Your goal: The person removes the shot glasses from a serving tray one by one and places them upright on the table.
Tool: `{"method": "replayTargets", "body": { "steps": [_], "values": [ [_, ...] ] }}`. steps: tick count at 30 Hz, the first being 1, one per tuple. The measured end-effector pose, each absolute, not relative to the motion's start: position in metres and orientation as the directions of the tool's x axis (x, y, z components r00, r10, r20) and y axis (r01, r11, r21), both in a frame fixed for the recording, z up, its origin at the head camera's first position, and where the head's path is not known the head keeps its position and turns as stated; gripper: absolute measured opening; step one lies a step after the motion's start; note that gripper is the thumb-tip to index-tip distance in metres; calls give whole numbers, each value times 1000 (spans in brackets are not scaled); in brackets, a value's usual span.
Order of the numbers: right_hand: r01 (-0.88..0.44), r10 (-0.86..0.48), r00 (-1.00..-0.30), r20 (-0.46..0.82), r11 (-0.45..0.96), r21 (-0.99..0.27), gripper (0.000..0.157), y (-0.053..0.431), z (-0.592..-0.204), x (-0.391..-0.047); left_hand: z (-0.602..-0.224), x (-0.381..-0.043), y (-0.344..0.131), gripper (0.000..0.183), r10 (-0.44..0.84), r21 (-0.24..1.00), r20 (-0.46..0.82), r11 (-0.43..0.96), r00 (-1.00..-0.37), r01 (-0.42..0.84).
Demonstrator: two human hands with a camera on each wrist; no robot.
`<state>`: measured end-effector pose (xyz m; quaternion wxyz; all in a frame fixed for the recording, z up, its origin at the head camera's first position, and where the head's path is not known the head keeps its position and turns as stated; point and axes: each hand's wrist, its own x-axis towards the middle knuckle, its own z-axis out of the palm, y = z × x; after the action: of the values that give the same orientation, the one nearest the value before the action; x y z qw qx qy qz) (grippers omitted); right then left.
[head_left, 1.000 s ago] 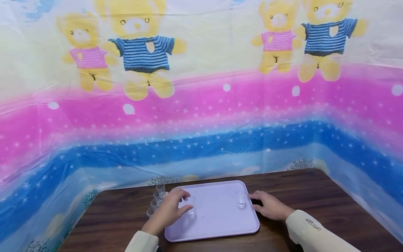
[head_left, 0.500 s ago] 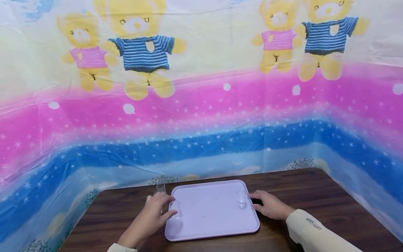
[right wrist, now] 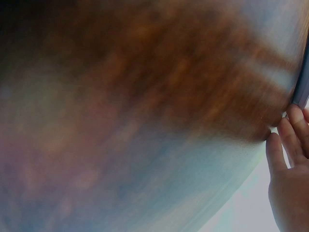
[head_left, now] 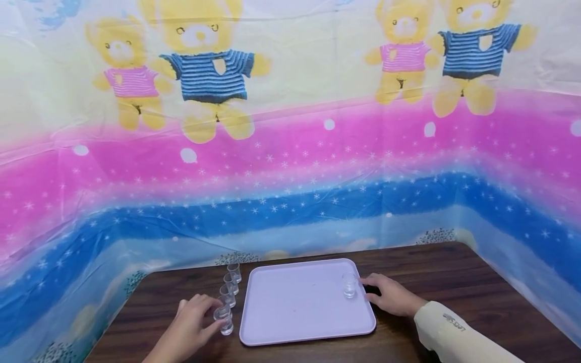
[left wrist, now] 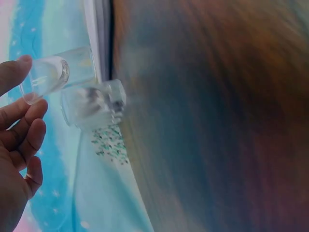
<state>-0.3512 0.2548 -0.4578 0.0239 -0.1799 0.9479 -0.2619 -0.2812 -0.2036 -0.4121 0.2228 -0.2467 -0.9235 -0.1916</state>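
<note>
My left hand (head_left: 192, 320) pinches a small clear shot glass (head_left: 226, 325) between thumb and fingertips, just left of the tray. In the left wrist view the pinched shot glass (left wrist: 46, 79) overlaps other clear glasses behind it. A row of several similar shot glasses (head_left: 228, 296) stands on the table beside the tray's left edge. One more shot glass (head_left: 349, 286) is upright on the lilac tray (head_left: 299, 302), near its right side. Fingers of my right hand (head_left: 394, 297) touch the tray's right rim; in the right wrist view they look fairly straight.
A dark wooden table (head_left: 454, 292) carries everything. Behind it hangs a cloth backdrop (head_left: 290, 201) printed with bears and pink and blue bands. The tray's raised rim lies close to the glass row.
The left hand has carried its shot glass leftward off the tray to the near end of the row. The right hand stays at the tray's right edge.
</note>
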Motion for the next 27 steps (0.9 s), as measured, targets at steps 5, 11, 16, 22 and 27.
{"method": "replayTargets", "body": {
  "steps": [5, 11, 16, 22, 27],
  "values": [
    [-316, -340, -939, 45, 805, -502, 42, 255, -458, -351, -414, -279, -209, 24, 331, 269, 450, 835, -829, 480],
    [-322, -349, -936, 46, 797, -511, 42, 256, -458, -351, -419, -281, -211, 25, 308, 283, 414, 851, -856, 443],
    [-337, -358, -932, 58, 795, -504, 42, 257, -458, -352, -420, -285, -210, 24, 297, 288, 392, 860, -871, 422],
    [-343, -363, -930, 60, 797, -498, 42, 257, -458, -352, -420, -286, -211, 25, 253, 304, 348, 880, -903, 364],
    [-359, -378, -923, 67, 790, -497, 42, 257, -459, -352, -420, -285, -211, 27, 232, 319, 339, 883, -912, 343]
  ]
}}
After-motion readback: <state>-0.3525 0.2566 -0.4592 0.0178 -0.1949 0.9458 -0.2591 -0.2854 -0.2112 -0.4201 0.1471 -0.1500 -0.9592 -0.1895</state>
